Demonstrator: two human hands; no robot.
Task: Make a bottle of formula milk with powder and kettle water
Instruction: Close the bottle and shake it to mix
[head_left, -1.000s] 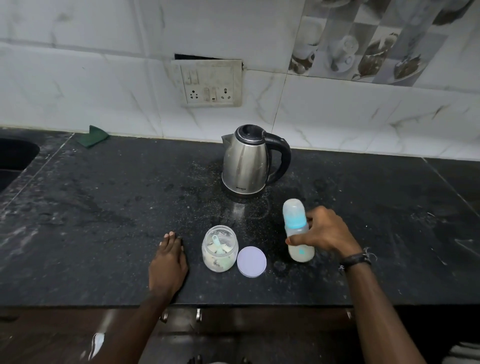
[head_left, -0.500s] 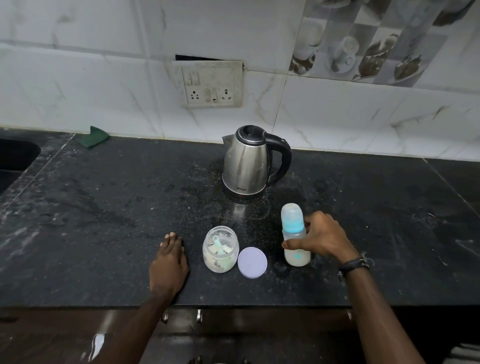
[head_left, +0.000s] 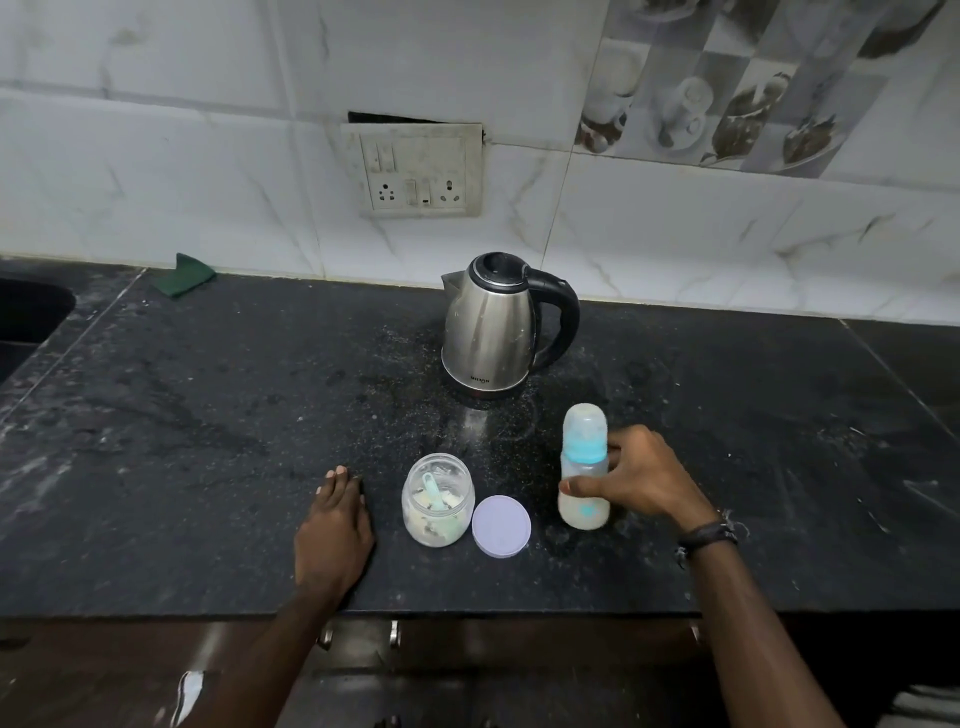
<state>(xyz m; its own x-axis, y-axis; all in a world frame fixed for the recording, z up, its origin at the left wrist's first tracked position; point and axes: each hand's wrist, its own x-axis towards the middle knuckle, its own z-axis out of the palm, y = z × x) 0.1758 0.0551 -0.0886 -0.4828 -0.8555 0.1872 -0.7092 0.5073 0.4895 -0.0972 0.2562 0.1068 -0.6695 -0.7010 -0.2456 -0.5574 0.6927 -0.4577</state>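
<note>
The right hand (head_left: 644, 480) grips the capped bottle (head_left: 584, 470), upright on the counter (head_left: 208, 467) at the kettle's (head_left: 493, 327) 5 o'clock. The left hand (head_left: 335, 525) rests flat, fingers together, at 9 o'clock of the open powder jar (head_left: 438, 501).

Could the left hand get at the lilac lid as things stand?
Probably yes, but not straight across: the open powder jar stands between the left hand and the lilac lid, so it would need to go over or around it.

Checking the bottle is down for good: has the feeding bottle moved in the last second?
Yes, slightly. The feeding bottle, gripped by the right hand, has shifted a little left, toward the lilac lid, and stands upright.
</note>
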